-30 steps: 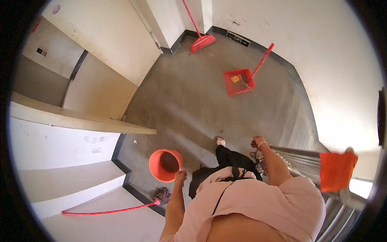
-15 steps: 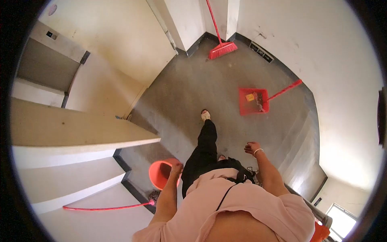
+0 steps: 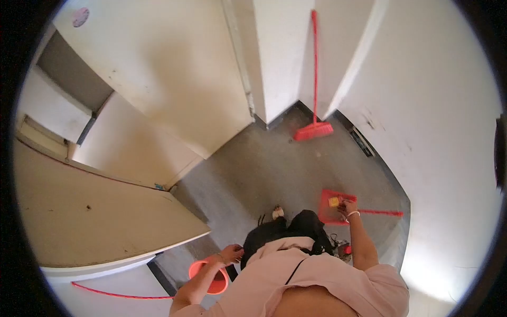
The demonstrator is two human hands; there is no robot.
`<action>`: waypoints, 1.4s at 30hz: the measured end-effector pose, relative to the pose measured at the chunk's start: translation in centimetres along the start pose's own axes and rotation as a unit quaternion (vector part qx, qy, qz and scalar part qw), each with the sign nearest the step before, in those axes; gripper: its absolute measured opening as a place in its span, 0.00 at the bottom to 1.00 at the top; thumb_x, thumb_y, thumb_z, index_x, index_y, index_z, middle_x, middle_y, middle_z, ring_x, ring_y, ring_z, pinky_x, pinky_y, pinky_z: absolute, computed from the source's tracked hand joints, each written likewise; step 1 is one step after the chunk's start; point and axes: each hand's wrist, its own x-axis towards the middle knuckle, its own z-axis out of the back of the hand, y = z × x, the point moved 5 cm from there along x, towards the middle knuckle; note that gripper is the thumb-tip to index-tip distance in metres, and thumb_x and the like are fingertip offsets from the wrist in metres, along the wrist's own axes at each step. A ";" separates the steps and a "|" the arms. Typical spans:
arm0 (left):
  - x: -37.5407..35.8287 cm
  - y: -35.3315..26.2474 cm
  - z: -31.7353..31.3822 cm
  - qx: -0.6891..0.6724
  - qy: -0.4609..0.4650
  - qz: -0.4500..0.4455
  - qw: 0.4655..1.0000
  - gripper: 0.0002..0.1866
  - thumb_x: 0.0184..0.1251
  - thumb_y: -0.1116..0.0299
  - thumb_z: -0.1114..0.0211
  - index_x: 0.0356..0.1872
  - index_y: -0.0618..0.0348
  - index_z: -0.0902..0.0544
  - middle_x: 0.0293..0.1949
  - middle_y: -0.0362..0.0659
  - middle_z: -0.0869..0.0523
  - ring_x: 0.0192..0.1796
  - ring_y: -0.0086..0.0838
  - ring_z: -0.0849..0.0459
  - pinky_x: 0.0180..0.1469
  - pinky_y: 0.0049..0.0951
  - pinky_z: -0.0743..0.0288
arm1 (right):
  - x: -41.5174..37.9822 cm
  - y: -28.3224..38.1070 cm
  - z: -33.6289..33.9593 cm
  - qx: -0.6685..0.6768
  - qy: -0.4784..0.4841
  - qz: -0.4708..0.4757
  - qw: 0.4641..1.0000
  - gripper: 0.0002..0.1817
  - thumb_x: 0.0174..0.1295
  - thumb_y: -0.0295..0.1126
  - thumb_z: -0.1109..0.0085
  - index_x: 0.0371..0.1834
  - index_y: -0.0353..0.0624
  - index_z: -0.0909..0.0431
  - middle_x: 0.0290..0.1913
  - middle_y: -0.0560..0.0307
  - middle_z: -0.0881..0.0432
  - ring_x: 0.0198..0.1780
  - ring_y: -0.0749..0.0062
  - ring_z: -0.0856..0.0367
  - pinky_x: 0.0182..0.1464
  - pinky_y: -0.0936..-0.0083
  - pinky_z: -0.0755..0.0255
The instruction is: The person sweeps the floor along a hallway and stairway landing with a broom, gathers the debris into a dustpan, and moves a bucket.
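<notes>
My right hand reaches down over the red dustpan, right where its red handle joins the pan. The fingers overlap the litter there and are too small and blurred to make out a grip. A yellow piece of litter lies in the pan beside my fingertips. My left hand is by my bent knee, fingers stretched out and holding nothing. Below my left forearm stands an orange bucket, partly covered by the arm.
A red broom leans upright in the far corner. Another long red handle lies along the lower left, near a pale ledge. White walls with a dark skirting enclose the grey floor. A cream door-like panel stands at upper left.
My left hand has come off the bucket's rim. My right hand has moved from beside me to the dustpan. My body has bent lower, and the view has tilted upward.
</notes>
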 end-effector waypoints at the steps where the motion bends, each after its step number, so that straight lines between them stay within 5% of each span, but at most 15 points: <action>1: -0.6 -2.2 1.3 0.044 -0.044 -0.034 0.998 0.18 0.55 0.59 0.47 0.39 0.66 0.28 0.27 0.44 0.23 0.22 0.25 0.25 0.26 0.24 0.28 | 1.7 1.3 -3.0 -0.025 0.014 -0.019 0.999 0.12 0.52 0.26 0.54 0.39 0.35 0.34 0.28 0.47 0.26 0.29 0.59 0.25 0.29 0.67 0.27; 5: 9.2 6.5 0.6 -0.166 -0.050 -0.088 0.981 0.21 0.56 0.62 0.48 0.49 0.61 0.32 0.30 0.40 0.24 0.29 0.24 0.28 0.31 0.24 0.31 | 12.9 4.3 -8.1 -0.273 0.085 0.069 0.956 0.16 0.53 0.29 0.52 0.44 0.34 0.35 0.31 0.47 0.26 0.31 0.58 0.24 0.32 0.66 0.27; 7: 10.2 5.6 -0.2 -0.185 -0.087 -0.083 0.975 0.21 0.55 0.62 0.48 0.50 0.61 0.32 0.31 0.41 0.24 0.29 0.24 0.28 0.32 0.24 0.32 | 8.8 12.0 -15.3 -0.137 0.112 -0.040 0.983 0.16 0.53 0.31 0.51 0.43 0.33 0.35 0.32 0.46 0.26 0.30 0.57 0.25 0.34 0.66 0.27; 12: 14.1 -1.2 -0.5 -0.275 -0.156 -0.088 0.945 0.21 0.55 0.63 0.47 0.50 0.60 0.33 0.32 0.41 0.25 0.31 0.24 0.29 0.33 0.24 0.32 | 18.3 23.8 -26.2 -0.384 0.224 0.090 0.891 0.14 0.48 0.29 0.50 0.38 0.32 0.31 0.27 0.46 0.25 0.27 0.57 0.24 0.30 0.67 0.28; 15: 16.8 -6.2 -0.4 -0.314 -0.181 -0.090 0.927 0.22 0.55 0.63 0.47 0.50 0.60 0.33 0.33 0.41 0.25 0.32 0.25 0.29 0.34 0.24 0.33 | 27.3 32.0 -32.2 -0.668 0.203 0.399 0.595 0.16 0.44 0.29 0.48 0.38 0.34 0.30 0.31 0.44 0.25 0.32 0.57 0.24 0.35 0.68 0.29; 19: 19.7 -12.9 -1.4 -0.348 -0.206 -0.080 0.911 0.22 0.55 0.63 0.47 0.51 0.60 0.34 0.34 0.41 0.26 0.33 0.25 0.29 0.35 0.24 0.33 | 40.0 43.9 -37.1 -0.649 0.012 0.469 0.600 0.19 0.49 0.34 0.50 0.43 0.33 0.34 0.40 0.45 0.27 0.44 0.58 0.29 0.47 0.66 0.35; 21: 20.9 -16.1 -2.0 -0.362 -0.222 -0.076 0.902 0.22 0.55 0.63 0.47 0.51 0.60 0.34 0.35 0.42 0.26 0.34 0.25 0.30 0.36 0.24 0.34 | 49.6 49.2 -39.2 -0.879 -0.040 0.362 0.309 0.25 0.52 0.37 0.52 0.48 0.30 0.38 0.45 0.43 0.29 0.51 0.54 0.35 0.55 0.68 0.43; 22: 21.0 -17.6 -2.0 -0.372 -0.232 -0.075 0.896 0.22 0.54 0.63 0.47 0.51 0.60 0.34 0.35 0.42 0.26 0.34 0.25 0.30 0.36 0.24 0.34 | 49.0 52.4 -40.7 -0.870 -0.083 0.349 0.338 0.26 0.52 0.38 0.51 0.50 0.30 0.40 0.48 0.43 0.32 0.53 0.54 0.38 0.56 0.68 0.45; 23: 21.3 -18.7 -1.8 -0.378 -0.241 -0.073 0.891 0.22 0.54 0.63 0.47 0.51 0.60 0.34 0.35 0.42 0.26 0.34 0.25 0.30 0.36 0.24 0.34 | 45.2 55.1 -40.9 -0.744 -0.153 0.349 0.548 0.28 0.52 0.39 0.51 0.52 0.30 0.42 0.51 0.42 0.35 0.55 0.54 0.40 0.58 0.69 0.48; 24: 21.5 -19.9 -1.7 -0.384 -0.252 -0.072 0.885 0.22 0.54 0.63 0.47 0.51 0.60 0.34 0.35 0.42 0.26 0.35 0.25 0.30 0.36 0.24 0.34 | 41.4 57.4 -41.2 -0.649 -0.184 0.343 0.654 0.30 0.52 0.40 0.50 0.53 0.30 0.44 0.54 0.42 0.38 0.57 0.54 0.42 0.59 0.69 0.50; 25: 21.8 -21.2 -1.4 -0.390 -0.265 -0.072 0.879 0.23 0.54 0.63 0.47 0.51 0.60 0.34 0.36 0.42 0.26 0.35 0.25 0.30 0.37 0.24 0.34 | 40.6 58.9 -41.4 -0.620 -0.191 0.346 0.677 0.32 0.52 0.41 0.49 0.55 0.30 0.45 0.57 0.42 0.41 0.59 0.54 0.45 0.61 0.69 0.52; 27: 22.0 -22.9 0.0 -0.401 -0.292 -0.068 0.866 0.23 0.54 0.63 0.46 0.51 0.60 0.35 0.36 0.42 0.27 0.36 0.25 0.30 0.37 0.24 0.34 | 47.5 59.4 -42.1 -0.710 -0.197 0.382 0.558 0.33 0.49 0.43 0.46 0.53 0.31 0.43 0.56 0.42 0.40 0.57 0.54 0.41 0.59 0.68 0.47; 31: 22.0 -25.7 1.2 -0.424 -0.349 -0.057 0.834 0.23 0.54 0.64 0.46 0.52 0.60 0.35 0.37 0.42 0.27 0.37 0.26 0.31 0.39 0.24 0.35 | 54.1 59.9 -42.2 -0.376 -0.129 0.484 0.780 0.34 0.43 0.40 0.38 0.50 0.30 0.39 0.51 0.41 0.34 0.50 0.55 0.32 0.51 0.72 0.36; 34: 21.1 -26.9 2.3 -0.434 -0.378 -0.052 0.816 0.23 0.54 0.64 0.46 0.52 0.59 0.35 0.38 0.42 0.27 0.38 0.26 0.31 0.39 0.24 0.35 | 61.5 59.7 -41.8 -0.247 -0.079 0.390 0.884 0.22 0.46 0.38 0.42 0.40 0.32 0.32 0.40 0.46 0.27 0.40 0.61 0.29 0.44 0.73 0.34; 42: 19.1 -26.3 1.6 -0.441 -0.426 -0.066 0.787 0.24 0.53 0.64 0.46 0.53 0.59 0.36 0.40 0.43 0.28 0.40 0.26 0.32 0.42 0.24 0.37 | 57.7 48.8 -39.4 -0.091 0.153 0.320 0.931 0.13 0.46 0.31 0.51 0.30 0.30 0.33 0.29 0.45 0.31 0.34 0.70 0.37 0.34 0.62 0.40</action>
